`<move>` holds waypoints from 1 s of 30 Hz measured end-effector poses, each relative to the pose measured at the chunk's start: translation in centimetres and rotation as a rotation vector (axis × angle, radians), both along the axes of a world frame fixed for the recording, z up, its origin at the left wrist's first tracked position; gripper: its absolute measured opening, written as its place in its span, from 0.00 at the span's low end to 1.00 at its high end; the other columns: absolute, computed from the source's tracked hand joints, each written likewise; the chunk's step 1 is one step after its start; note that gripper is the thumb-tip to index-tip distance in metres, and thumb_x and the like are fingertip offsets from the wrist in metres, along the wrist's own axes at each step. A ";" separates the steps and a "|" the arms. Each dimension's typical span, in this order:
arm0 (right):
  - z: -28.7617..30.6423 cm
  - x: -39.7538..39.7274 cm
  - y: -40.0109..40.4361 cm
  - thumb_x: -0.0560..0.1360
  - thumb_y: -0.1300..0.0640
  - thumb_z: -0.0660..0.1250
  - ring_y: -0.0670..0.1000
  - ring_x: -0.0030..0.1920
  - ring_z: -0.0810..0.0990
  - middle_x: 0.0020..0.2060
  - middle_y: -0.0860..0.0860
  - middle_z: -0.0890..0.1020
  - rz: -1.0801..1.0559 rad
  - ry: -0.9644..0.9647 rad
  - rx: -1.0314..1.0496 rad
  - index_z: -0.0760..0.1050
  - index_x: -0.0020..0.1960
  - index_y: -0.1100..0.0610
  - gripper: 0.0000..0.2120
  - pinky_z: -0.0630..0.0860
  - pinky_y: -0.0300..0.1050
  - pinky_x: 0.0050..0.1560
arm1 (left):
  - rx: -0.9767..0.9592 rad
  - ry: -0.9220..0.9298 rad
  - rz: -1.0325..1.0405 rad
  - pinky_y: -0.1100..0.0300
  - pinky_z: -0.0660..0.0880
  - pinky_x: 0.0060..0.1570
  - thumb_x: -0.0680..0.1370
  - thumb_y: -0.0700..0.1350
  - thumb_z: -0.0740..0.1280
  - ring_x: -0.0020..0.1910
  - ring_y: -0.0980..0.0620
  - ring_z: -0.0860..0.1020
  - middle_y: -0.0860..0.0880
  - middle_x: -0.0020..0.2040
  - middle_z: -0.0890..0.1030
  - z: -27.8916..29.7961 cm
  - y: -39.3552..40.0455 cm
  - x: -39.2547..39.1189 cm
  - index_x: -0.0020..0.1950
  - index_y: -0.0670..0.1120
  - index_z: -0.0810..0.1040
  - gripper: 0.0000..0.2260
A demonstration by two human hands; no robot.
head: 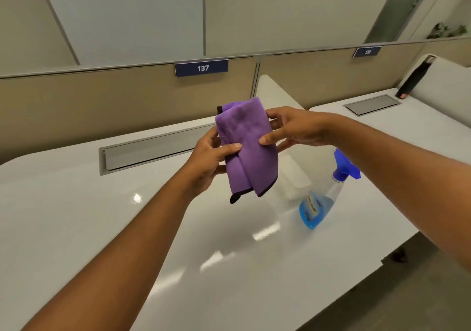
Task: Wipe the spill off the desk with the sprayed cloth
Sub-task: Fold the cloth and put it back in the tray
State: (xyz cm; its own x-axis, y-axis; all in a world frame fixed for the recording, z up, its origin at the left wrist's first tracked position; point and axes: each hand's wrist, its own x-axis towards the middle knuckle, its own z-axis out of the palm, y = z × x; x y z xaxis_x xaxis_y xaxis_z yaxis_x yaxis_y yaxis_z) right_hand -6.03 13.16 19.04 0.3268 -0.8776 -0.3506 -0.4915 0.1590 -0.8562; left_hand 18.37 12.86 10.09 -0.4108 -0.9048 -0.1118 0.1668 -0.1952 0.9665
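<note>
A folded purple cloth (248, 147) with a dark hem hangs in the air above the white desk (89, 228). My left hand (209, 160) grips its left edge, thumb on the front. My right hand (290, 132) pinches its right edge between thumb and fingers. A clear spray bottle (323, 195) with blue liquid and a blue trigger head stands on the desk just right of the cloth, below my right forearm. I cannot make out a spill on the glossy desk surface.
A grey cable tray lid (153, 149) is set into the desk behind my hands. A beige partition with a blue "137" sign (201, 68) closes the back. A second desk (407, 127) lies to the right, with a dark bottle (415, 78). The desk's right edge drops to the floor.
</note>
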 end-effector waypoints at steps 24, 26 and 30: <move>-8.4 -15.3 -12.9 0.80 0.59 0.72 0.62 0.59 0.81 0.64 0.60 0.77 -0.200 0.590 -0.142 0.68 0.70 0.61 0.22 0.86 0.56 0.50 | 0.081 -0.279 0.239 0.38 0.84 0.62 0.85 0.41 0.70 0.63 0.41 0.83 0.43 0.66 0.81 -7.6 -13.2 -22.8 0.83 0.53 0.67 0.27; -9.3 -15.3 -13.4 0.81 0.62 0.71 0.64 0.62 0.81 0.65 0.61 0.76 -0.200 0.587 -0.073 0.67 0.72 0.61 0.22 0.86 0.59 0.54 | -0.081 -0.449 0.256 0.49 0.84 0.59 0.84 0.44 0.72 0.57 0.47 0.83 0.47 0.59 0.83 -8.6 -13.6 -22.7 0.79 0.50 0.72 0.24; -11.2 -15.1 -14.5 0.82 0.63 0.70 0.66 0.65 0.81 0.68 0.63 0.77 -0.188 0.632 0.032 0.67 0.74 0.61 0.23 0.84 0.58 0.60 | -0.293 -0.708 0.222 0.65 0.74 0.44 0.78 0.51 0.78 0.45 0.55 0.80 0.52 0.47 0.83 -10.1 -14.5 -21.6 0.70 0.46 0.81 0.22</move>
State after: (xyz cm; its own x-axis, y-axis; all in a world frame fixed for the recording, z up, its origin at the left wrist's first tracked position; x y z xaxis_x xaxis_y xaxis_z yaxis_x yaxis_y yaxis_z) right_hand -21.12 -1.29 7.82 -0.1080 -0.8857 -0.4515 -0.8596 0.3113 -0.4052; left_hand -3.26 -1.64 0.02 -0.1382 -0.9901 -0.0236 -0.5008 0.0493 0.8642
